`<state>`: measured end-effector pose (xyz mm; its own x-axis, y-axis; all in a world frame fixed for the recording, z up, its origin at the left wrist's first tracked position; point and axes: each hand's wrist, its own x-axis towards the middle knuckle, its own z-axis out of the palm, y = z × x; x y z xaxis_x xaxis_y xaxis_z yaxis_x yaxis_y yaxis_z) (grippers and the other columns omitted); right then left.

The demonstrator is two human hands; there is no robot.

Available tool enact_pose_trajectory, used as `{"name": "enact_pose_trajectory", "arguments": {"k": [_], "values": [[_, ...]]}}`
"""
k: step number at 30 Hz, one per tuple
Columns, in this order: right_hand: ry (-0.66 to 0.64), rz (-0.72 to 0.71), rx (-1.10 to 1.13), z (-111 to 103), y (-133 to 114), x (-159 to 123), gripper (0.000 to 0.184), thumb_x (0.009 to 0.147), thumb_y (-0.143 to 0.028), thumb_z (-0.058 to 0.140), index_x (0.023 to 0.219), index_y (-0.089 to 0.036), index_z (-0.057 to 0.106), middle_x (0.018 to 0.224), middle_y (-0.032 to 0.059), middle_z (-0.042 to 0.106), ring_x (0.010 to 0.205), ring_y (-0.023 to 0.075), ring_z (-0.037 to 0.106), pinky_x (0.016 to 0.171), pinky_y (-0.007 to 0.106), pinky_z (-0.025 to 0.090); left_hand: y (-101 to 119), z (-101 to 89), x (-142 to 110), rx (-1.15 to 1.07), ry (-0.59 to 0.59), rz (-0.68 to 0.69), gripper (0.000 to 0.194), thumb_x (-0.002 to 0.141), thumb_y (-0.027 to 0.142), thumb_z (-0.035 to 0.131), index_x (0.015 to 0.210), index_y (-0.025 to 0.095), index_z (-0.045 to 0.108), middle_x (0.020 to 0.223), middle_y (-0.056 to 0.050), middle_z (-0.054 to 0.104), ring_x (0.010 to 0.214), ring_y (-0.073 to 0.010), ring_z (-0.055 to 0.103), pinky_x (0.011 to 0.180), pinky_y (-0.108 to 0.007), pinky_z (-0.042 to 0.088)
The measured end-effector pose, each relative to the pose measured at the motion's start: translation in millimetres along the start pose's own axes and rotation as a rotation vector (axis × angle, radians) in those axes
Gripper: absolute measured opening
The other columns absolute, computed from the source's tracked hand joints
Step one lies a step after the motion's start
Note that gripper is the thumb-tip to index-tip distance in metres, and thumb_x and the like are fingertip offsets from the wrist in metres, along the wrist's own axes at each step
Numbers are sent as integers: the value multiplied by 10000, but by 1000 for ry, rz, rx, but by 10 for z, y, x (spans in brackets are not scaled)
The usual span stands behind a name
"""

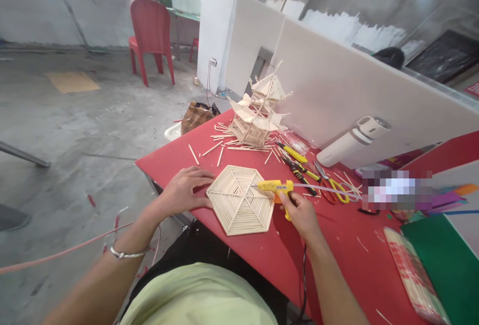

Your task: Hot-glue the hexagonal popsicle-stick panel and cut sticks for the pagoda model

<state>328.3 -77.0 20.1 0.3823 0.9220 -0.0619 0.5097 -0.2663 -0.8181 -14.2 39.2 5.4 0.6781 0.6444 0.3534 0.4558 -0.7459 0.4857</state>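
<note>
A flat hexagonal panel of thin wooden sticks lies on the red table, with spokes crossing at its middle. My left hand is at the panel's left corner, thumb and fingers apart, fingertips at or close to its edge. A yellow hot glue gun is in my right hand, my fingers wrapped round its handle. Its nozzle points left over the panel's upper part; whether the tip touches the sticks, I cannot tell. A clear glue stick juts from the gun's back.
A stick-built pagoda model stands at the table's back among loose sticks. Yellow-handled pliers, scissors and a white bottle are farther right. A bagged stick pack lies near a green board. A black cord hangs below my right hand.
</note>
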Motion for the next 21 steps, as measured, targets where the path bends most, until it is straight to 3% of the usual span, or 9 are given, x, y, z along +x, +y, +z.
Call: {"name": "enact_pose_trajectory", "arguments": {"k": [21], "values": [[8,33,30,34,61,24,534,784,-712,593,821,-182,641,680,37,667,664,214,665,481,232,436,-9,4,-7,8,-13,-9,584,731,657,701,1150,251,719,1224,-88,702,1098,-293,624,949,-415,455]]}}
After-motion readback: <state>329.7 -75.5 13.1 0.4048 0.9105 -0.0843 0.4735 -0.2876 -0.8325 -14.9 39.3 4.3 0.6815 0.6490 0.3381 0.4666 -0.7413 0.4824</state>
